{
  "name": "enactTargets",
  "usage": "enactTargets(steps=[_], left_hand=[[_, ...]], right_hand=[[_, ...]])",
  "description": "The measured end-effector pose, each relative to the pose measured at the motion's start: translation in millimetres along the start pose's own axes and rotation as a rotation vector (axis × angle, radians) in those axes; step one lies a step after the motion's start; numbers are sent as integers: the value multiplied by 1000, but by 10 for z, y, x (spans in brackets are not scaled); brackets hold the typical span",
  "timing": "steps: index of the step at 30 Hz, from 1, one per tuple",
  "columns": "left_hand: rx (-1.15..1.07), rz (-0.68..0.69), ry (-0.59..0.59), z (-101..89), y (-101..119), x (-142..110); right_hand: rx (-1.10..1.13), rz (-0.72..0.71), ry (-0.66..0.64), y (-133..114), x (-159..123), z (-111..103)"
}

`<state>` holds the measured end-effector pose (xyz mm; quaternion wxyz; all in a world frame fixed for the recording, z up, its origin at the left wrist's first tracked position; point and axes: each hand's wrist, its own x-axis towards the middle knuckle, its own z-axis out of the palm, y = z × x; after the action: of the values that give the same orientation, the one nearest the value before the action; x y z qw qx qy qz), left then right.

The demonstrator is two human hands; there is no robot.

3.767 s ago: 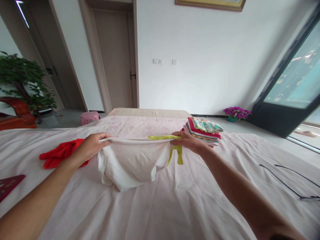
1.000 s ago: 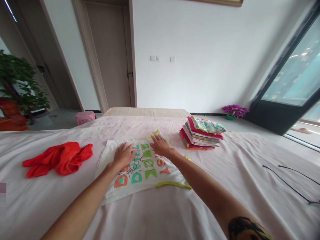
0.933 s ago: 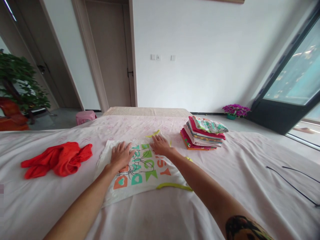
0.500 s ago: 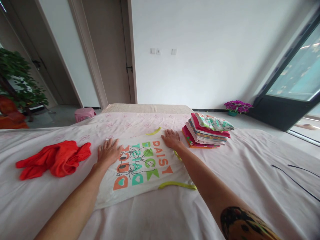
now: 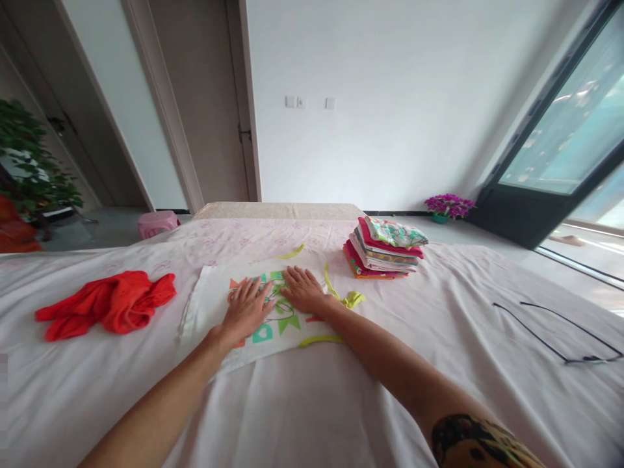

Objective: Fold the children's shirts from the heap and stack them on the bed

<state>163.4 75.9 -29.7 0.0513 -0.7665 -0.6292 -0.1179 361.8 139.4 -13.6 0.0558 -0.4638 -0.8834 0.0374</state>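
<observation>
A white sleeveless top (image 5: 205, 312) with yellow-green trim and a colourful letter print lies spread on the sheet in front of me. My left hand (image 5: 247, 304) rests flat on the print, fingers stretched out. Close beside it, my right hand (image 5: 305, 289) also lies flat on the fabric, with its fingers extended. The hands and forearms cover part of the print. A crumpled red garment (image 5: 117, 302) lies to the left of the top. To the right stands a stack of folded clothes (image 5: 385, 250), topped by a white printed piece.
Eyeglasses (image 5: 565, 357) lie on the pale sheet (image 5: 390, 396) at the right. Beyond the bed are a pink stool (image 5: 158, 223), a leafy plant (image 5: 34, 162) and a pot of purple flowers (image 5: 448, 207). A white wall (image 5: 380, 149) rises behind.
Both hands have moved inward from the top's edges to the middle of its print. The view has shifted right, so the whole eyeglasses now show.
</observation>
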Motion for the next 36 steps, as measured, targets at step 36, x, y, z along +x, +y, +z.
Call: enactTargets(steps=[36], left_hand=[[85,-144,32,-216,-680,-974]], right_hand=[[712,548,135,477,-1734,-610]])
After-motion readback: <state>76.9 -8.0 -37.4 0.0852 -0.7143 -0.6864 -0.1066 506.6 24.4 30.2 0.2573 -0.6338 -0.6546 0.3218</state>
